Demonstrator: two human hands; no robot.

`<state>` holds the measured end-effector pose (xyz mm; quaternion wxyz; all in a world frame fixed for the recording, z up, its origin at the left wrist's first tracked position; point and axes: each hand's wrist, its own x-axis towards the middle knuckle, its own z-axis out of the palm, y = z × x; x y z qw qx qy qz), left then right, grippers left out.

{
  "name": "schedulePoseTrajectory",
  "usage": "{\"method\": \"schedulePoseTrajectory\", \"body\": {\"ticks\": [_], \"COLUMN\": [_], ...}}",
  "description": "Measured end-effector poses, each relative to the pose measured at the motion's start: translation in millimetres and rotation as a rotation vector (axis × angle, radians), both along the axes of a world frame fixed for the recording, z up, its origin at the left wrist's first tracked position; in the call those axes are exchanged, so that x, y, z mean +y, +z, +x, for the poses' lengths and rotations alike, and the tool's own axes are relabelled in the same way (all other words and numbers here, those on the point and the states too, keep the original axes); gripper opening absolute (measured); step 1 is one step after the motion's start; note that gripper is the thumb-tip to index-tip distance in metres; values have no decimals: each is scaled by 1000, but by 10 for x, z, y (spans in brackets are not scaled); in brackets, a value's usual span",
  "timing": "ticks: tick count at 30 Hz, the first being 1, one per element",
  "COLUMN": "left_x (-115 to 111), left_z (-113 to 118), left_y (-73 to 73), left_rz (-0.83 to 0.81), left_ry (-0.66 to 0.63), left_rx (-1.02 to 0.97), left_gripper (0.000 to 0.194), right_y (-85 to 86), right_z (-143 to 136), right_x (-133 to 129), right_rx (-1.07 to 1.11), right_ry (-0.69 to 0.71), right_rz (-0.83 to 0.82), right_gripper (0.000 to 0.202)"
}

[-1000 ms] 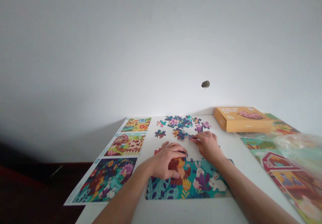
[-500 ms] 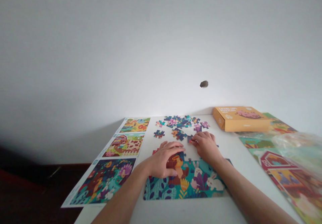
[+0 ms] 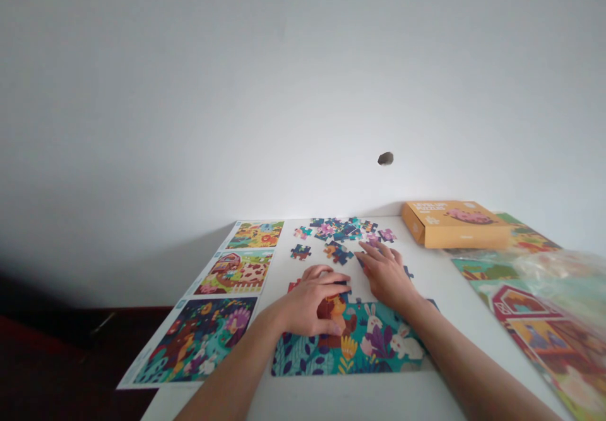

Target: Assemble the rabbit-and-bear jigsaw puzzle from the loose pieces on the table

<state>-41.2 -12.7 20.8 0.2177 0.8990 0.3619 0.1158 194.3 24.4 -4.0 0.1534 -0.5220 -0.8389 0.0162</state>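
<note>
A partly joined jigsaw puzzle (image 3: 350,351) with rabbits, leaves and a brown animal lies on the white table. My left hand (image 3: 307,301) rests on its upper left part, fingers spread and thumb apart, covering some of the picture. Beyond the joined part, my right hand (image 3: 386,276) is low over the table with its fingers stretched forward. A dark puzzle piece (image 3: 361,262) shows only at its edge beside those fingers. Just past them are a joined clump of pieces (image 3: 338,252) and a heap of loose puzzle pieces (image 3: 343,228). One separate piece (image 3: 300,252) lies left of the clump.
A printed picture sheet (image 3: 199,339) lies along the left side of the table. At the back right sits a yellow puzzle box (image 3: 454,225). Clear plastic wrapping (image 3: 553,269) covers part of another colourful sheet (image 3: 525,301). The wall (image 3: 303,93) has a hole in it.
My right hand's fingers have straightened and reached slightly farther forward, covering more of the dark piece. My left hand's fingers are spread a little wider in the same place.
</note>
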Motion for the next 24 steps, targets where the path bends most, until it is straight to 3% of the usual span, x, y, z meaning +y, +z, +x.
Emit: {"method": "schedulePoseTrajectory", "body": {"ticks": [3, 6, 10, 13, 15, 18, 24], "left_x": [-6, 17, 111, 192, 232, 267, 298], "left_z": [2, 5, -31, -95, -138, -180, -202], "left_y": [-22, -74, -177, -243, -275, -301, -295], "left_rz": [44, 142, 322, 386, 346, 271, 293], "left_ry": [21, 145, 536, 882, 1008, 1044, 1024], "left_rx": [-21, -43, -10, 82, 149, 198, 183], "left_gripper": [63, 40, 29, 43, 55, 61, 52], "right_y": [-7, -10, 0, 15, 28, 42, 33], "right_z": [-39, -48, -28, -28, -34, -40, -35], "right_x": [-26, -35, -25, -28, -35, -40, -35], "right_rx": [-16, 2, 26, 45, 63, 86, 106], "right_ry": [178, 188, 144, 133, 114, 97, 104], "right_rz": [-78, -126, -100, -78, -63, -51, -39], "right_gripper": [54, 49, 39, 35, 33, 31, 29]}}
